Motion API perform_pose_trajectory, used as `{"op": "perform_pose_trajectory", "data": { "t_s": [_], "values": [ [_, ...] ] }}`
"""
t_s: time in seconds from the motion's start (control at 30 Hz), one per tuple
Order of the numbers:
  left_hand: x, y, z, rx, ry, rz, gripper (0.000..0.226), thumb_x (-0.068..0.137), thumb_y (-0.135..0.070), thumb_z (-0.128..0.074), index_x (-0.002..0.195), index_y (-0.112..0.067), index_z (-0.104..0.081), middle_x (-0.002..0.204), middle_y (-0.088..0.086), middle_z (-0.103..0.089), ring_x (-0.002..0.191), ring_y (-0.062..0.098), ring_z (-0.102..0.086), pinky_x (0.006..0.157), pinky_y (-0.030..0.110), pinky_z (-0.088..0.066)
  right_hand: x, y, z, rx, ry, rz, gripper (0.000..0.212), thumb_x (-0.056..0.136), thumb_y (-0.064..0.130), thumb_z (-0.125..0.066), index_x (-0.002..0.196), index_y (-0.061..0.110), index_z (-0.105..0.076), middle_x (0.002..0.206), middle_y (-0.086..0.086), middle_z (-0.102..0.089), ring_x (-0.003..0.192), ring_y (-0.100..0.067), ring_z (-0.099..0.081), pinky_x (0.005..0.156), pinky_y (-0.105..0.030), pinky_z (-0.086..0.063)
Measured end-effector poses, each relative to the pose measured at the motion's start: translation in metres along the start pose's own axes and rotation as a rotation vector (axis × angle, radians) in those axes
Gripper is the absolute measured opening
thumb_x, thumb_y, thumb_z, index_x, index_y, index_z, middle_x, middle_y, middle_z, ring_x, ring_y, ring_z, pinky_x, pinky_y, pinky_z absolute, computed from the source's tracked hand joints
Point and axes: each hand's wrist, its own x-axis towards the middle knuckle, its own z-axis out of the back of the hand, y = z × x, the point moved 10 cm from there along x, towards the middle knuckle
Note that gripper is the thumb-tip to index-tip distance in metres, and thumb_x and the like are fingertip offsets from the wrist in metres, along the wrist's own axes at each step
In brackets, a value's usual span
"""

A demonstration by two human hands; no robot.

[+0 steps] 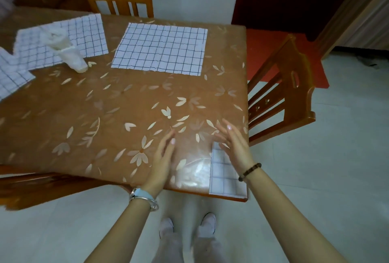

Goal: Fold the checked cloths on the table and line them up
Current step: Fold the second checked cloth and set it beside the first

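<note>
Looking from the near edge, one folded cloth sits as a narrow strip at the near right corner of the counter, lined up with the edge, so I'd call that one done. Further back, around the far middle, a spread cloth lies completely flat, not folded yet. Far left there's an overlapping bunch of cloths, looks like three, all unfolded too, with a crumpled white thing sitting on them (can't tell what it is). So my guess: one down, roughly four to go, and the line-up has barely started.

Both hands are empty, fingers straight, palms turned roughly inward. The left hand hovers over bare counter. The right hand is above the far end of the folded cloth; can't tell if it's touching.
</note>
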Motion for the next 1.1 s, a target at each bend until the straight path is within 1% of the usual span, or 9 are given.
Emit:
{"op": "perform_pose_trajectory", "data": {
  "t_s": [0.1, 0.17, 0.23, 0.37, 0.53, 0.67, 0.77, 0.9, 1.1],
  "values": [
    [0.000, -0.012, 0.040, -0.183, -0.084, 0.017, 0.035, 0.098, -0.044, -0.049, 0.128, -0.031, -0.060, 0.136, -0.005, -0.060, 0.128, 0.011, -0.054, 0.112, 0.041, -0.038, 0.000, 0.013, -0.039, 0.072, 0.090, -0.030, 0.044, 0.092, 0.051, -0.041, 0.131, 0.032, -0.051, 0.129, 0.007, -0.062, 0.117, -0.011, -0.060, 0.101, -0.033, -0.044],
    [-0.004, -0.022, 0.067, -0.288, -0.149, 0.008, 0.037, 0.101, -0.034, -0.041, 0.132, -0.019, -0.056, 0.133, 0.004, -0.061, 0.127, 0.017, -0.056, 0.111, 0.041, -0.040, -0.001, 0.020, -0.064, 0.077, 0.122, -0.032, 0.045, 0.095, 0.051, -0.035, 0.132, 0.030, -0.052, 0.128, 0.005, -0.063, 0.117, -0.012, -0.060, 0.095, -0.031, -0.045],
    [-0.010, -0.031, 0.095, -0.346, -0.199, -0.006, 0.040, 0.105, -0.028, -0.034, 0.138, -0.011, -0.050, 0.132, 0.006, -0.061, 0.127, 0.018, -0.056, 0.111, 0.040, -0.040, 0.000, 0.020, -0.088, 0.077, 0.136, -0.049, 0.048, 0.096, 0.053, -0.033, 0.131, 0.029, -0.054, 0.126, 0.003, -0.064, 0.114, -0.013, -0.062, 0.089, -0.029, -0.046],
    [-0.030, -0.038, 0.164, -0.366, -0.293, -0.037, 0.044, 0.105, -0.033, -0.032, 0.142, -0.014, -0.046, 0.135, 0.008, -0.060, 0.126, 0.018, -0.057, 0.108, 0.039, -0.042, -0.006, 0.025, -0.144, 0.084, 0.192, -0.054, 0.046, 0.095, 0.056, -0.035, 0.126, 0.031, -0.058, 0.123, 0.002, -0.067, 0.109, -0.014, -0.065, 0.090, -0.031, -0.045],
    [-0.063, -0.053, 0.241, -0.402, -0.348, -0.100, 0.045, 0.105, -0.037, -0.033, 0.143, -0.015, -0.046, 0.136, 0.008, -0.059, 0.126, 0.019, -0.057, 0.109, 0.041, -0.041, -0.023, 0.032, -0.217, 0.057, 0.271, -0.020, 0.050, 0.094, 0.058, -0.035, 0.131, 0.030, -0.054, 0.125, 0.003, -0.066, 0.113, -0.016, -0.063, 0.101, -0.039, -0.043],
    [-0.094, -0.070, 0.297, -0.441, -0.393, -0.175, 0.046, 0.104, -0.039, -0.035, 0.143, -0.016, -0.045, 0.135, 0.006, -0.060, 0.126, 0.020, -0.057, 0.108, 0.041, -0.042, -0.045, 0.038, -0.282, 0.012, 0.350, 0.000, 0.057, 0.090, 0.064, -0.035, 0.132, 0.031, -0.052, 0.125, 0.006, -0.065, 0.113, -0.014, -0.063, 0.085, -0.035, -0.049],
    [-0.118, -0.078, 0.342, -0.435, -0.450, -0.222, 0.046, 0.104, -0.038, -0.034, 0.144, -0.016, -0.044, 0.136, 0.006, -0.060, 0.125, 0.020, -0.058, 0.107, 0.041, -0.043, -0.058, 0.040, -0.326, 0.016, 0.379, 0.011, 0.052, 0.092, 0.062, -0.037, 0.130, 0.030, -0.054, 0.123, 0.003, -0.066, 0.111, -0.016, -0.064, 0.093, -0.038, -0.048],
    [-0.152, -0.076, 0.403, -0.437, -0.527, -0.237, 0.045, 0.104, -0.040, -0.034, 0.142, -0.018, -0.045, 0.137, 0.006, -0.058, 0.125, 0.018, -0.058, 0.110, 0.042, -0.042, -0.079, 0.043, -0.386, 0.011, 0.443, 0.034, 0.054, 0.095, 0.054, -0.035, 0.135, 0.022, -0.052, 0.124, 0.000, -0.066, 0.110, -0.017, -0.065, 0.096, -0.037, -0.047],
    [-0.213, -0.068, 0.491, -0.453, -0.679, -0.264, 0.052, 0.104, -0.044, -0.032, 0.147, -0.016, -0.038, 0.139, 0.007, -0.056, 0.126, 0.018, -0.057, 0.110, 0.041, -0.042, -0.108, 0.036, -0.477, -0.017, 0.570, -0.011, 0.050, 0.097, 0.056, -0.033, 0.134, 0.029, -0.052, 0.128, 0.002, -0.063, 0.115, -0.016, -0.061, 0.105, -0.043, -0.042]
  ]
}}
